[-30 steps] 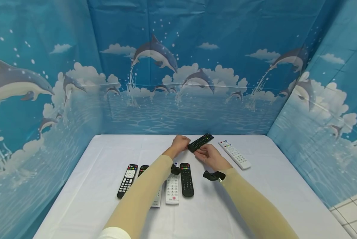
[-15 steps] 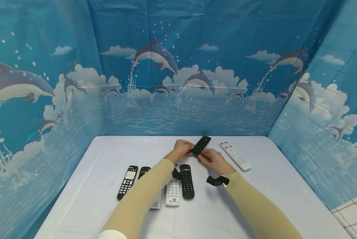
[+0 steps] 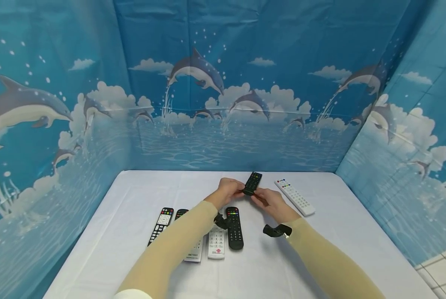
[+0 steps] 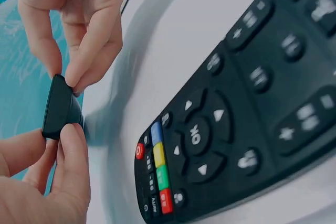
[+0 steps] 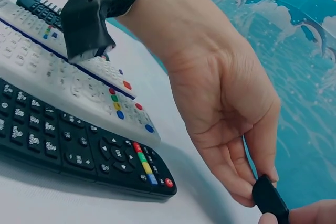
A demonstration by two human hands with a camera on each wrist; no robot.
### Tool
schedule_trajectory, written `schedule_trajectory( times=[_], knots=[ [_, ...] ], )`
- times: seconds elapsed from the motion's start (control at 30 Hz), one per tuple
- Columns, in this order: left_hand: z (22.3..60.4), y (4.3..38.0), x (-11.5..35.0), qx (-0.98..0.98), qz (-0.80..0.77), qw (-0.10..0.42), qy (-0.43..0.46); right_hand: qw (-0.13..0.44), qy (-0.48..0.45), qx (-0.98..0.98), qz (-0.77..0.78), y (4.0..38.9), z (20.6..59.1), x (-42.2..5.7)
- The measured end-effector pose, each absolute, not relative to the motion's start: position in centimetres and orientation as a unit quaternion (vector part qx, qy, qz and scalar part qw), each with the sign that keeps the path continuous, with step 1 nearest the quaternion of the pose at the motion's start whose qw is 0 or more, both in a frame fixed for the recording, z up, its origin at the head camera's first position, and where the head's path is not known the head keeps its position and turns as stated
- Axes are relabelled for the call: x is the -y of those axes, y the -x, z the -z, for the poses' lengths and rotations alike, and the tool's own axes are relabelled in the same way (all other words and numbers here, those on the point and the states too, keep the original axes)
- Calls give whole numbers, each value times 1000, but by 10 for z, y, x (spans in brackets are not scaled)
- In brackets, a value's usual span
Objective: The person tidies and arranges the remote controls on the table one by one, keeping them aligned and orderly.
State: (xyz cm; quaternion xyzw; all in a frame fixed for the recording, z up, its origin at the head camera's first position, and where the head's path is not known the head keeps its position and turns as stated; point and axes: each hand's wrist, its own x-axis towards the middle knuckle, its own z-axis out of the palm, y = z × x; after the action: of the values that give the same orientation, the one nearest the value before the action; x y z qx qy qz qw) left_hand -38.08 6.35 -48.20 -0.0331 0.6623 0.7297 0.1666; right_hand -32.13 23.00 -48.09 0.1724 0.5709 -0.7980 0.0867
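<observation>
A small black remote control (image 3: 252,183) is held between both hands near the back of the white table, its button face up in the head view. My left hand (image 3: 228,191) pinches its near left edge with thumb and fingers; my right hand (image 3: 273,203) pinches the near right corner. The left wrist view shows the remote (image 4: 60,108) end-on, with the right hand (image 4: 79,19) above and the left hand (image 4: 52,182) below. In the right wrist view the left hand (image 5: 226,93) grips one end, and the right hand's fingertips (image 5: 315,213) show at the bottom corner.
A white remote (image 3: 295,196) lies right of the hands. Nearer, a black remote (image 3: 234,228), a white remote (image 3: 216,245), a grey-white one (image 3: 194,252) and black ones (image 3: 161,224) lie in a row, partly behind the left forearm. Dolphin-print curtains (image 3: 223,141) stand around the white table (image 3: 268,270).
The held black remote has turned from a slanting position to nearly lengthwise, pointing away. Both hands have shifted slightly right; the left hand has come in against the remote's edge.
</observation>
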Motion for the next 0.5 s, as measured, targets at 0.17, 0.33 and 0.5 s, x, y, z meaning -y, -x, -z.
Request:
schedule_trajectory(
  times=[0.17, 0.33, 0.5],
  knots=[
    [476, 371, -63, -664, -728, 166, 20, 93, -187, -546, 811, 318, 478, -232],
    [475, 364, -61, -662, -726, 183, 13, 83, -206, -562, 797, 317, 478, -232],
    [473, 358, -56, -662, -720, 209, -1, 92, -173, -597, 778, 312, 479, -235]
  ],
)
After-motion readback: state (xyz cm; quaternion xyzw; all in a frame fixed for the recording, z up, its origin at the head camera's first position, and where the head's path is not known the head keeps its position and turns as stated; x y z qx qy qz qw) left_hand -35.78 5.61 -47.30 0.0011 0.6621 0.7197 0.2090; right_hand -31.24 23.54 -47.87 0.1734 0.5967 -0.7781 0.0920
